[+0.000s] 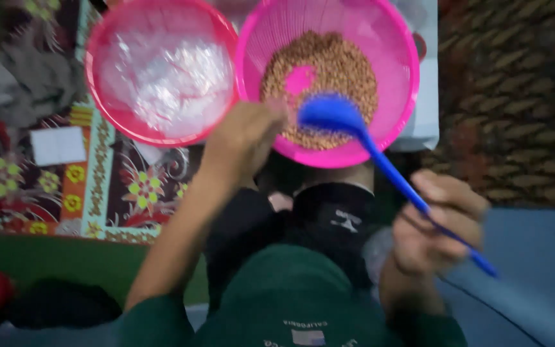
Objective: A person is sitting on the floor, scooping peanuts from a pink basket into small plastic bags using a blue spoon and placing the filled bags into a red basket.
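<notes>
Gripping a blue spoon [380, 160] by its long handle with the right hand [435, 228], fingers curled tight around it, bowl end hovering over the near side of a pink colander [393, 45] full of small brown grains [342, 71]. Left hand [245, 138] reaching to the colander's near rim, fingers bunched, can't tell if holding anything, too blurry. Sitting just left of that, a pink bowl [107, 38] with something white inside. Lying underneath, a flowery patterned mat [97, 193].
</notes>
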